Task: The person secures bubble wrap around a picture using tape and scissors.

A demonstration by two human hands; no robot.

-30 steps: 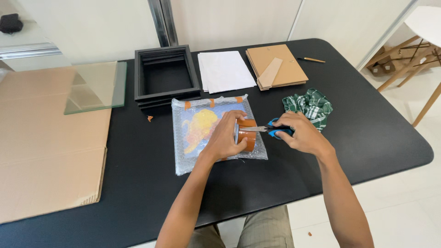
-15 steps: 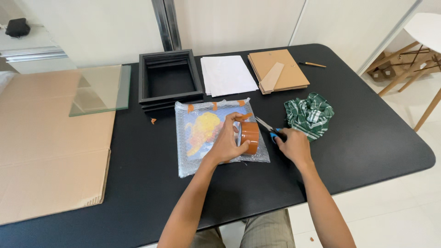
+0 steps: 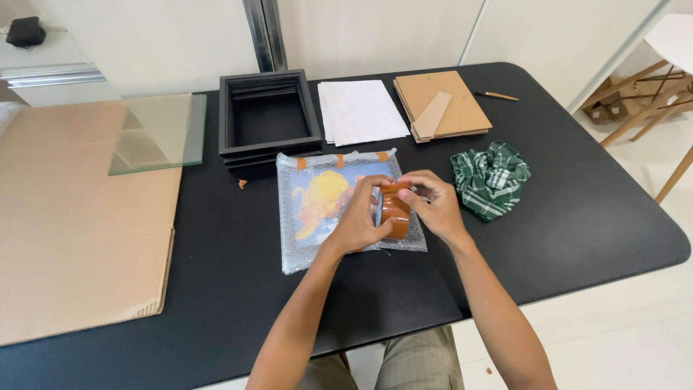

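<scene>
A flat picture wrapped in bubble wrap (image 3: 325, 209) lies on the black table (image 3: 577, 217), with orange tape strips along its far edge. A roll of brown tape (image 3: 395, 211) stands on the package's right side. My left hand (image 3: 361, 213) grips the roll from the left. My right hand (image 3: 433, 206) holds it from the right, fingertips at the top of the roll. The scissors are out of sight.
Stacked black frames (image 3: 267, 119) sit behind the package, white paper (image 3: 361, 112) and brown backing boards (image 3: 444, 105) to their right. A green checked cloth (image 3: 491, 177) lies right of my hands. A glass pane (image 3: 159, 133) rests on flat cardboard (image 3: 79, 217) at the left.
My right hand held blue-handled scissors at the tape, then moved them aside to the right. Now it is back on the tape roll with no scissors in it.
</scene>
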